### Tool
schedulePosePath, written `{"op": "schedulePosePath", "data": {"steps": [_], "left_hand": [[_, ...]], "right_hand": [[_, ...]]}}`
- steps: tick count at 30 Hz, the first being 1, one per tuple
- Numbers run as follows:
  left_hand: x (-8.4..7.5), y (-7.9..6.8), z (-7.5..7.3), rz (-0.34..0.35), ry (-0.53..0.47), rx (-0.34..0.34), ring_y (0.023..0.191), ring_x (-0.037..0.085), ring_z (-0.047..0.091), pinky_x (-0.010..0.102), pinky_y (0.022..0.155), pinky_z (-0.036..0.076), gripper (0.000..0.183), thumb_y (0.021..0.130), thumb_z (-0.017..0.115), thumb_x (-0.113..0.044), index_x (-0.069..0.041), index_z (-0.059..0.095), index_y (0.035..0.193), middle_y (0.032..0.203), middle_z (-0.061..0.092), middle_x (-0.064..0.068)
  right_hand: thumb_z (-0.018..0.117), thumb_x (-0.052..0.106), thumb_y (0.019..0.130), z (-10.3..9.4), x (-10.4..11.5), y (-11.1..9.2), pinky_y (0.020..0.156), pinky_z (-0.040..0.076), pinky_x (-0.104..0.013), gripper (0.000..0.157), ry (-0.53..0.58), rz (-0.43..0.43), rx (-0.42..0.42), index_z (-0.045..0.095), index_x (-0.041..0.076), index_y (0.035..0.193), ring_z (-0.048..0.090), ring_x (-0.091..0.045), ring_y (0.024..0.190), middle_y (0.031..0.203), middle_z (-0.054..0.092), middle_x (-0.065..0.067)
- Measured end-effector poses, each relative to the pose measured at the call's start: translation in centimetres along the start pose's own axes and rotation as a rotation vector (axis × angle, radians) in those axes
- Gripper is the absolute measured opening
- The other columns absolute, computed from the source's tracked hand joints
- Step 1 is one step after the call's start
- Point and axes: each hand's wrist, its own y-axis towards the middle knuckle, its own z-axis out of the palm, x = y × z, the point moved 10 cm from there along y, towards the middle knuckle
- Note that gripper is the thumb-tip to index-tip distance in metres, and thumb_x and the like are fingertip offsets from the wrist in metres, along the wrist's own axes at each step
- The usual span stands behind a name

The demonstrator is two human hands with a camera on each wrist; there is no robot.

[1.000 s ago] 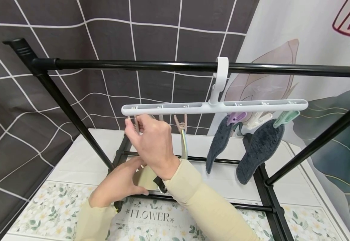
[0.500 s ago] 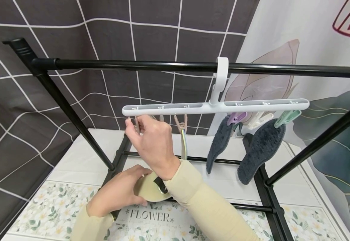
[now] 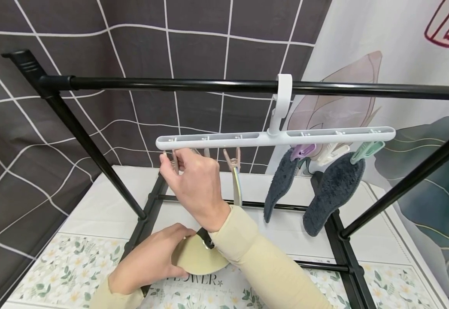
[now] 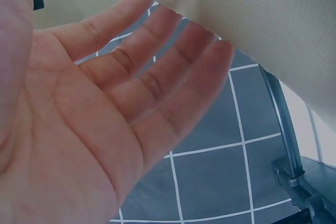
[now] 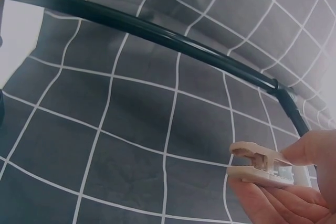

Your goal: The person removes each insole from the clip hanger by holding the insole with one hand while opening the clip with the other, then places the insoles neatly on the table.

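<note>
My right hand (image 3: 197, 184) pinches a pale pink clothespin (image 5: 257, 166) under the left end of the white clip hanger (image 3: 209, 140). In the right wrist view the clothespin's jaws stand parted, with nothing between them. Lower down, my left hand (image 3: 151, 257) holds a pale yellow insole (image 3: 199, 257) by its edges, thumb on the near side and fingers on the far side. The insole's right part lies behind my right sleeve. Another pale insole (image 3: 237, 189) hangs edge-on from a second pink clothespin (image 3: 232, 159) just right of my right hand.
Two dark fuzzy insoles (image 3: 334, 195) hang at the hanger's right, from purple (image 3: 302, 151) and green (image 3: 367, 151) clothespins, with a white clothespin (image 3: 332, 154) between. The hanger hooks over a black rack bar (image 3: 170, 84). Below lies a flower-patterned cloth (image 3: 70, 268).
My left hand has drawn the pale yellow insole down toward me, so more of it shows. My right hand has stayed at the clothespin.
</note>
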Motion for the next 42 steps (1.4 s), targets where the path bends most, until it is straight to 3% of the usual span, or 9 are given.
{"op": "schedulePosePath", "data": {"steps": [15,23,42], "left_hand": [[-0.5,-1.1,1.7,0.058,-0.017,-0.008,0.092,0.004,0.054,0.029,0.081,0.049,0.076,0.049,0.086,-0.035,-0.016,0.058,0.116,0.106,0.056,-0.013],[-0.8,-1.3,3.1,0.071,0.006,0.054,0.088,0.005,0.056,0.030,0.076,0.051,0.076,0.048,0.086,-0.036,-0.018,0.058,0.116,0.104,0.056,-0.012],[-0.5,-1.8,4.8,0.026,0.025,0.097,0.085,0.008,0.058,0.031,0.074,0.051,0.075,0.046,0.089,-0.034,-0.013,0.060,0.113,0.103,0.059,-0.007]], "right_hand": [[0.063,0.018,0.084,0.2,-0.1,-0.1,0.052,0.046,-0.015,0.025,0.004,0.003,-0.002,0.054,0.012,0.062,0.060,-0.006,0.053,0.062,0.064,0.004],[0.063,0.018,0.084,0.2,-0.3,-0.2,0.055,0.048,-0.016,0.023,-0.002,0.011,-0.011,0.056,0.012,0.063,0.063,-0.006,0.058,0.062,0.065,0.003],[0.067,0.021,0.081,0.3,-0.5,-0.5,0.053,0.045,-0.015,0.022,0.004,0.009,-0.010,0.056,0.010,0.065,0.059,-0.006,0.056,0.059,0.062,0.003]]}}
